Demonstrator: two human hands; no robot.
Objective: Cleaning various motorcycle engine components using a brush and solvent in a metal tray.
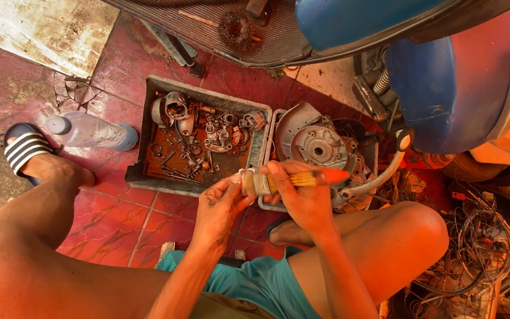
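Observation:
My left hand (218,204) pinches the left end of a small pale cylindrical metal part (255,183) held in front of me. My right hand (299,195) grips the part's other end together with a paintbrush (320,177) that has an orange handle pointing right. Both hands hover over the edge between a grey tray (143,171) and an engine casing (317,145). The part's middle is hidden by my fingers.
The tray holds several rusty bolts, gears and small engine pieces. A plastic bottle (90,131) lies on the red tiled floor near my sandalled left foot (28,147). A blue scooter body (455,88) looms at the right, with tangled wires (479,242) beside my right knee.

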